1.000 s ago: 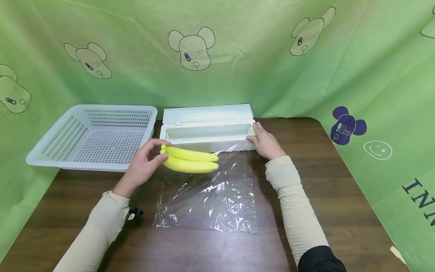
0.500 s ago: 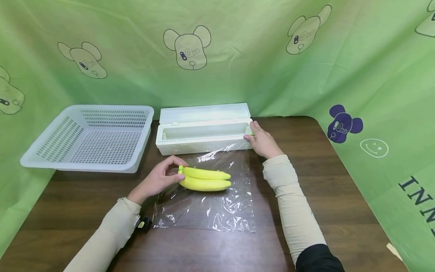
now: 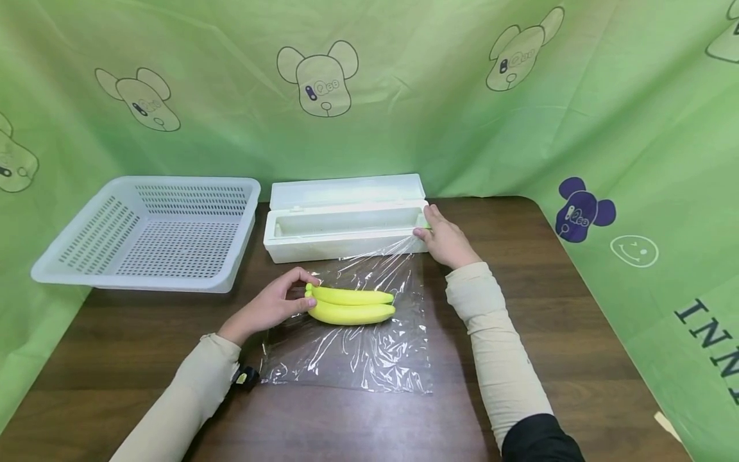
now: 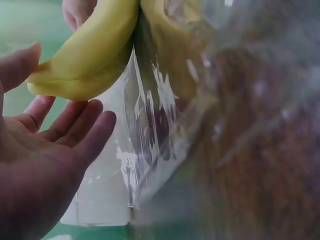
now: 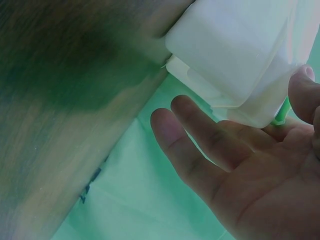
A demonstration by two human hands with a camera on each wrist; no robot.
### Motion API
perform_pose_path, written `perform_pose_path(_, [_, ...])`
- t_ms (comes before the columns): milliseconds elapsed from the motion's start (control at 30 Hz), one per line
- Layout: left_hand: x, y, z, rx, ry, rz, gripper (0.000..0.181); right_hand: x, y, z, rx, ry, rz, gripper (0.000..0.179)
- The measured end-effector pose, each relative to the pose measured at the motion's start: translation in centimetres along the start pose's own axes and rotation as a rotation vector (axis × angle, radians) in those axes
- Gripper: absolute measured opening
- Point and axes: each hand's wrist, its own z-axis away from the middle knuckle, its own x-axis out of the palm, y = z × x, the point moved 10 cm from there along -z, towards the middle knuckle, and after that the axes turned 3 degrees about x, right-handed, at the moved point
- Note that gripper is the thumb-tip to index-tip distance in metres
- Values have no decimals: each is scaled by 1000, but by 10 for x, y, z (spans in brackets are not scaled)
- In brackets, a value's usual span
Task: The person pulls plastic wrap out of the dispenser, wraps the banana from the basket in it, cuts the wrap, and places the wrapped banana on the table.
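Observation:
A small bunch of yellow bananas [image 3: 352, 313] lies on a sheet of clear plastic wrap [image 3: 346, 359] in the middle of the table. My left hand [image 3: 271, 305] pinches its stem end between thumb and fingers; the left wrist view shows the thumb above and fingertips below the bananas [image 4: 95, 55]. The wrap runs back to a long white wrap dispenser box [image 3: 340, 247] whose lid stands raised. At the box's right end, my right hand [image 3: 447, 242] grips the end wall, thumb at the front. In the right wrist view two fingers stretch away from the box [image 5: 225, 55].
A white perforated basket [image 3: 144, 285] stands at the left, near the box. Behind the wooden table [image 3: 519, 308] hangs a green printed cloth [image 3: 404, 128]. A black strap piece [image 3: 246, 378] sits at my left wrist.
My left hand has brought the bananas down and to the right, onto the wrap. The wrap now shows tighter creases toward the box. My right hand keeps its place on the box.

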Motion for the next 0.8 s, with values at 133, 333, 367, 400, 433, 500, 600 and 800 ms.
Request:
perform_pose_path(133, [-2,1,3,11,4,-21,35,1,0,-1,2,-5,-1,69])
perform_pose_path(333, [-5,3,6,23,4,-27,45,-1,-1,-2,2,-8,-8,68])
perform_pose_path(367, [-6,3,8,20,6,-23,47,-3,-2,-1,-6,-2,-7,68])
perform_pose_path(400, [-8,3,9,18,10,-18,47,-6,-5,-1,-17,12,-8,67])
perform_pose_path(433, [-10,3,10,17,18,-9,48,-9,-7,0,-32,31,-6,65])
perform_pose_path(500, [-15,2,14,13,39,-2,48,-18,-12,3,-58,77,-1,62])
perform_pose_path(600, [-21,5,21,25,75,-8,46,-34,-20,14,-82,149,18,58])
perform_pose_path(800, [-31,24,40,49,152,-183,26,-56,-46,67,-159,236,99,30])
